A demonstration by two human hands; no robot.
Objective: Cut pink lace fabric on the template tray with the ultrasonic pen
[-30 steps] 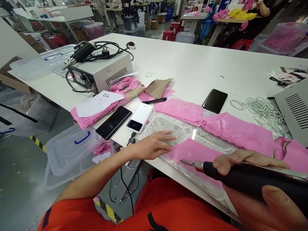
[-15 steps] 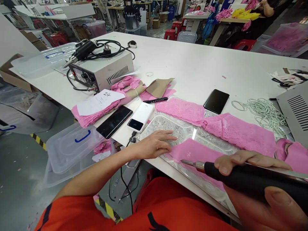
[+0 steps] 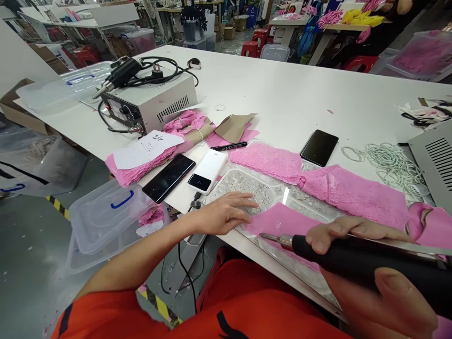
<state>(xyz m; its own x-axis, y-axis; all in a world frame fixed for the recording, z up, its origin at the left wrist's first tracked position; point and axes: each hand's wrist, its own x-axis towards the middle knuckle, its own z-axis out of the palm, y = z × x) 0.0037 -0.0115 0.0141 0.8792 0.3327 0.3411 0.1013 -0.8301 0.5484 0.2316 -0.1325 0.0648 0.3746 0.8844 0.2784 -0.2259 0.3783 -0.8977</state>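
Observation:
My right hand (image 3: 379,278) is wrapped around a black handheld power tool (image 3: 339,256) with a slim metal tip. That tip points left and lies at the near edge of a pink fabric piece (image 3: 282,219); whether it touches the cloth I cannot tell. My left hand (image 3: 229,213) rests with fingers stretched out on a clear patterned template (image 3: 243,181), its fingertips at the left end of the pink piece. Under the fabric, the template runs along the table's front edge. Behind it lies a longer strip of pink lace (image 3: 353,193).
A grey control box (image 3: 151,106) carries a second corded tool (image 3: 122,75). Near my left hand are a black phone (image 3: 169,178), a white power bank (image 3: 207,172) and a pen (image 3: 229,146). Another phone (image 3: 319,147) and pale green elastic bands (image 3: 391,165) lie to the right.
My right hand has brought the tool's tip slightly left along the near edge of the pink piece. My left hand stays in place.

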